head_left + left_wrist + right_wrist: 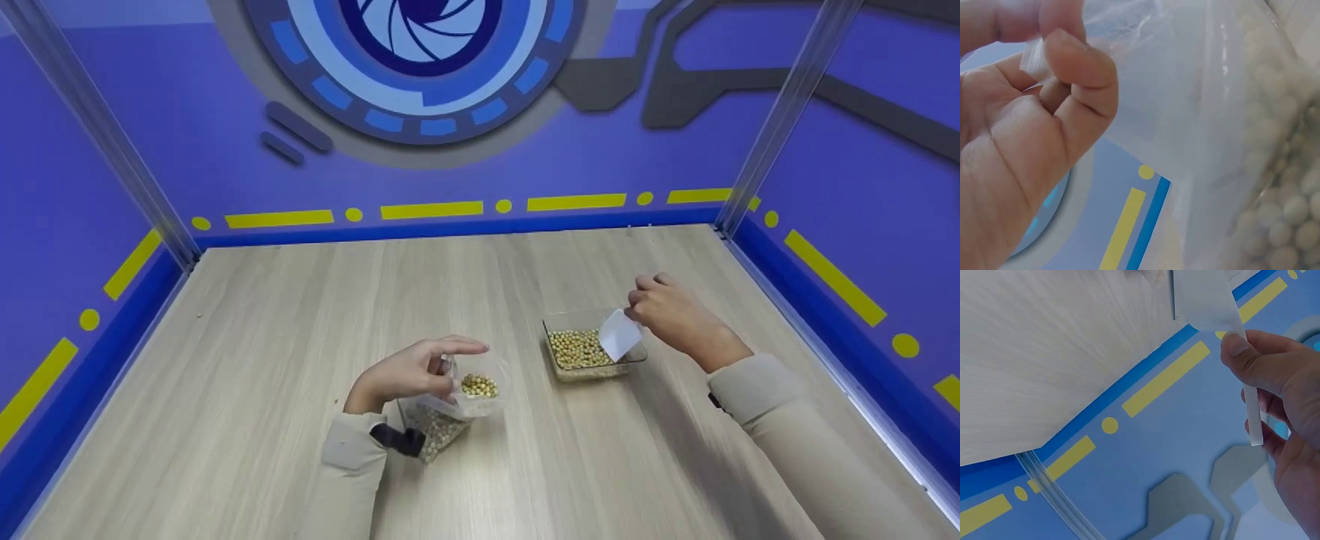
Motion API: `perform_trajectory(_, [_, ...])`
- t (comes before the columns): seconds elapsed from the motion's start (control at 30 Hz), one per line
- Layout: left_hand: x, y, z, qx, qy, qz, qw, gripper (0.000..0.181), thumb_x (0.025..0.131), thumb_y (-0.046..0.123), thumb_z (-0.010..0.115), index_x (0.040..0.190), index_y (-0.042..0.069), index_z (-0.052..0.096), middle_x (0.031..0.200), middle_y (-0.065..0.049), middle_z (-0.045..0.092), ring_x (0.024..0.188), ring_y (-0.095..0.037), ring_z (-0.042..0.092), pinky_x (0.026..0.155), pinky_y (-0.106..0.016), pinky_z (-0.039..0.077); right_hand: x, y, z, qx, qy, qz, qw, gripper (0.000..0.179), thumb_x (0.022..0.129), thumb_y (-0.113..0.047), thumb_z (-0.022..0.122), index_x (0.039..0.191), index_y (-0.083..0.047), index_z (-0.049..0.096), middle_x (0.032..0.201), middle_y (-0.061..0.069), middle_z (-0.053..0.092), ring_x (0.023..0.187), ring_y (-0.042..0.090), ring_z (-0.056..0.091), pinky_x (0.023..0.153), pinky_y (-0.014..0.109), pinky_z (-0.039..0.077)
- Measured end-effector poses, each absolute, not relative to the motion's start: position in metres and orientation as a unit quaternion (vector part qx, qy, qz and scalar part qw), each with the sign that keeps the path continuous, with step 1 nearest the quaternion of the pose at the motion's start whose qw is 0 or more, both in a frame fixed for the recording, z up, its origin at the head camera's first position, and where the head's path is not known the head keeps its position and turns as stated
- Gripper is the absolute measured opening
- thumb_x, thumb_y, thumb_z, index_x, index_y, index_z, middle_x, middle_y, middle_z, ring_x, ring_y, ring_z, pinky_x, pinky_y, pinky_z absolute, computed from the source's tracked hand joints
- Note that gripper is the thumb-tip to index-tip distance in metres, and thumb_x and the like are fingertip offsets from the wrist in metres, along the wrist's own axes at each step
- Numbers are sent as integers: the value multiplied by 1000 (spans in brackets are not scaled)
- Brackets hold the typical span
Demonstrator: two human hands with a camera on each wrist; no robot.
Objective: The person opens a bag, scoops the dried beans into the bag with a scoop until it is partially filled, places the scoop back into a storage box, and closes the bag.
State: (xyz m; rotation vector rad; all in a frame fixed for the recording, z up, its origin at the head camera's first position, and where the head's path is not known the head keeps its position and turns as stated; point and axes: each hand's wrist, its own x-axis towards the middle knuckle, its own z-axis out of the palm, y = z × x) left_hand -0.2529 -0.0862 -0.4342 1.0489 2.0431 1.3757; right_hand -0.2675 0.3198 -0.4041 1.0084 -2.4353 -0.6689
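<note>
With thumb and fingers my left hand (405,371) pinches the upper edge of a clear plastic bag (1157,107), whose mouth gapes toward the head camera. Round, pale yellow soybeans (478,386) show inside it, and more fill its lower part. On the right, my right hand (679,319) grips the thin handle of a white scoop (619,335). Its blade dips into a clear rectangular container (596,375) of the same beans (576,349). The right wrist view shows the thumb pressed on the scoop's handle (1253,416), fingers behind it.
The wood-grain table (315,300) is bounded by blue-purple panels (450,180) at the back and sides. Metal posts (787,112) stand at the back corners. A loose bean (199,315) lies far left on the tabletop.
</note>
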Motion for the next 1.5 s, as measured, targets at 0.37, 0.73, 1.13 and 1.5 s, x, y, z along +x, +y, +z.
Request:
perform_trajectory(0.37, [-254, -87, -436, 395, 723, 514, 237, 61, 82, -6, 55, 142, 2, 45, 147, -18, 41, 56, 1, 43, 55, -16, 39, -268, 320, -406, 350, -917, -157, 109, 18, 68, -1, 79, 83, -11, 78, 77, 3, 69, 70, 19, 49, 59, 30, 38])
perform_trajectory(0.73, [-252, -87, -439, 399, 725, 511, 232, 60, 83, -5, 59, 141, 1, 46, 147, -19, 40, 54, 1, 39, 55, -16, 40, -271, 334, -423, 351, -929, -43, 108, 27, 65, 6, 79, 89, -7, 79, 79, 4, 71, 71, 19, 53, 60, 33, 44])
perform_trajectory(1.13, [-254, -85, -441, 395, 734, 503, 230, 61, 81, -4, 59, 141, 2, 47, 147, -18, 42, 51, -1, 34, 53, -16, 36, -272, 332, -431, 336, -938, -17, 79, 25, 71, 1, 79, 95, -6, 78, 85, 7, 72, 78, 22, 60, 64, 36, 51])
perform_trajectory(1.5, [-255, -82, -442, 394, 727, 507, 241, 60, 83, -5, 56, 142, 1, 45, 148, -19, 40, 55, 1, 42, 56, -16, 40, -272, 330, -438, 335, -938, -2, 88, 25, 70, 2, 80, 93, -7, 78, 82, 6, 71, 74, 19, 59, 61, 32, 49])
